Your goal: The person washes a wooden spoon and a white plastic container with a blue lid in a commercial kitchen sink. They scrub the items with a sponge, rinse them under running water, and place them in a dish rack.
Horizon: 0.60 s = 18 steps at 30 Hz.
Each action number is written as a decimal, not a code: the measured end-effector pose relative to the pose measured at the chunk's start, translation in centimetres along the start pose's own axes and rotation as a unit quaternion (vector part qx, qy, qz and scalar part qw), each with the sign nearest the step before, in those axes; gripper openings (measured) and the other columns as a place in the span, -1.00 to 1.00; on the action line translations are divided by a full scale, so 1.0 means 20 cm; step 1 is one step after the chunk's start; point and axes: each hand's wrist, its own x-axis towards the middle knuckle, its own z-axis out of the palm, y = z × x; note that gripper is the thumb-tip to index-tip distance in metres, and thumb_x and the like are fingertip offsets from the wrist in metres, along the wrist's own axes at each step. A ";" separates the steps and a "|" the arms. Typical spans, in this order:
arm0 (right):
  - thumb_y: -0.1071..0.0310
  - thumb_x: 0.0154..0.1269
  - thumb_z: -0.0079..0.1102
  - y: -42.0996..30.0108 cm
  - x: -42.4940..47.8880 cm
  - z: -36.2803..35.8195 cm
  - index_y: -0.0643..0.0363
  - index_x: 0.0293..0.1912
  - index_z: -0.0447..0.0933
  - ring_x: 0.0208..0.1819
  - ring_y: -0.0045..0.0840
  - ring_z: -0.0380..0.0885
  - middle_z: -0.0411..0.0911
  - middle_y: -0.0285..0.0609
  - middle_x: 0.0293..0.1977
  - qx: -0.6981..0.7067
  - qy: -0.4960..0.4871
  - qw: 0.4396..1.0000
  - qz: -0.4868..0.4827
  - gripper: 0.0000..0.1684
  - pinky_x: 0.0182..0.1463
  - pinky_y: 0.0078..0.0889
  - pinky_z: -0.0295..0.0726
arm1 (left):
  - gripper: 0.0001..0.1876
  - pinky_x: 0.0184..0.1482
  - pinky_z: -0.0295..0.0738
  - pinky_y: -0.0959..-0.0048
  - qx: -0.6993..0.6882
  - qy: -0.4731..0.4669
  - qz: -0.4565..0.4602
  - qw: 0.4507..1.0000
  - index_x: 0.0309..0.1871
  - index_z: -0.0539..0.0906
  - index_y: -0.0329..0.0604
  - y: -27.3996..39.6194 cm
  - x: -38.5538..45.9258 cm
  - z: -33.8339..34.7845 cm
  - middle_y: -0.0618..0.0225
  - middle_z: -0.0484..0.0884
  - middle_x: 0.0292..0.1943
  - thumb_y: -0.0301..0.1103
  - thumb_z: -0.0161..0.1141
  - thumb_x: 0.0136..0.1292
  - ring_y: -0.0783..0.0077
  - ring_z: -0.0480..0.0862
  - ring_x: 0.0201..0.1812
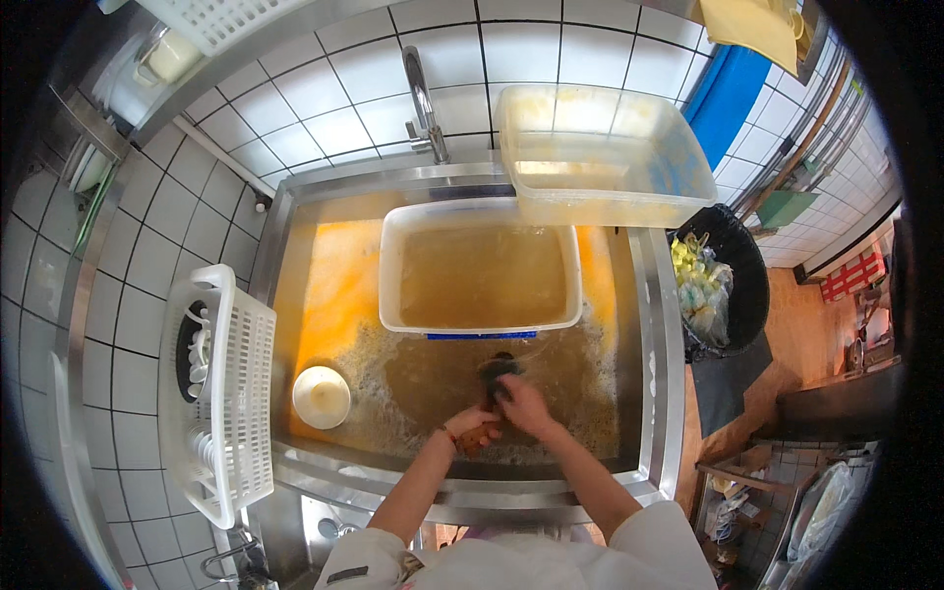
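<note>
Both my hands are low over the brown, soapy water in a stainless steel sink (pixel 658 383). My right hand (pixel 525 405) grips a small dark object (pixel 500 370), perhaps a scrubber; blur hides its exact kind. Close beside it, my left hand (pixel 476 428) is partly under the murky water with curled fingers, and whatever it may hold is hidden. Beyond my hands, a white plastic tub (pixel 385 276) full of brownish water sits in the sink. A round white container (pixel 321 398) stands in the suds at the left.
A large translucent plastic bin (pixel 612 203) rests on the sink's back right corner, right of the faucet (pixel 424 103). A white basket (pixel 247 391) with cups and saucers hangs at the left. Right of the sink is a black-lined waste bin (pixel 752 284).
</note>
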 end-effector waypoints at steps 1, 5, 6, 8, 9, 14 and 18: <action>0.44 0.15 0.12 -0.03 -0.02 0.03 0.22 0.00 0.38 -0.16 0.08 0.50 0.53 0.16 -0.24 0.019 -0.017 0.998 -0.050 -0.62 -0.15 -0.01 0.49 | -0.63 -0.67 0.40 0.54 -0.020 -0.009 -0.004 1.000 0.19 0.36 -0.05 0.03 -0.05 0.05 0.29 0.53 -0.16 -0.37 0.11 0.33 0.41 0.58 -0.40; 0.46 0.13 0.13 0.09 0.14 0.08 0.19 -0.08 0.37 -0.14 0.07 0.48 0.52 0.15 -0.22 -0.027 -0.012 0.991 0.132 -0.68 -0.14 0.02 0.46 | -0.70 -0.71 0.31 0.59 -0.118 -0.032 -0.009 0.992 0.09 0.29 0.02 0.08 -0.16 0.16 0.33 0.45 -0.31 -0.37 0.06 0.35 0.50 0.45 -0.52; 0.45 0.14 0.13 0.10 0.12 0.12 0.19 -0.08 0.37 -0.13 0.07 0.48 0.51 0.15 -0.22 -0.032 -0.017 0.993 0.110 -0.68 -0.14 0.03 0.46 | -0.74 -0.72 0.28 0.61 -0.145 -0.037 -0.008 0.989 0.03 0.26 0.05 0.07 -0.16 0.16 0.34 0.41 -0.37 -0.37 0.03 0.35 0.55 0.39 -0.55; 0.44 0.14 0.13 0.11 0.13 0.14 0.20 -0.07 0.36 -0.12 0.08 0.47 0.51 0.16 -0.21 -0.053 -0.016 0.997 0.048 -0.67 -0.14 0.05 0.45 | -0.75 -0.73 0.25 0.62 -0.118 -0.073 -0.019 0.990 0.02 0.25 0.07 0.05 -0.09 0.05 0.32 0.40 -0.38 -0.35 0.03 0.37 0.55 0.39 -0.55; 0.45 0.12 0.13 -0.04 0.10 0.06 0.23 -0.05 0.36 -0.13 0.09 0.46 0.52 0.14 -0.19 -0.053 -0.069 0.995 0.040 -0.64 -0.12 0.02 0.47 | -0.76 -0.73 0.23 0.62 -0.114 -0.094 -0.030 0.989 0.02 0.24 0.07 0.04 -0.09 0.06 0.32 0.40 -0.39 -0.34 0.02 0.38 0.55 0.39 -0.55; 0.49 0.09 0.11 0.21 0.12 0.18 0.24 -0.03 0.38 -0.15 -0.01 0.52 0.53 0.11 -0.20 -0.180 -0.031 0.981 0.065 -0.61 -0.11 -0.04 0.52 | -0.73 -0.69 0.25 0.64 -0.161 -0.109 -0.097 0.976 0.03 0.27 0.06 -0.03 -0.05 0.02 0.34 0.41 -0.48 -0.27 0.07 0.37 0.55 0.42 -0.57; 0.50 0.09 0.09 0.36 0.21 0.15 0.24 -0.03 0.40 -0.16 -0.10 0.57 0.55 0.08 -0.26 -0.267 0.009 0.950 0.162 -0.62 -0.13 -0.09 0.55 | -0.70 -0.67 0.40 0.60 -0.141 -0.113 -0.021 0.983 0.07 0.39 0.03 -0.08 0.10 -0.10 0.27 0.52 -0.44 -0.33 0.16 0.31 0.46 0.52 -0.56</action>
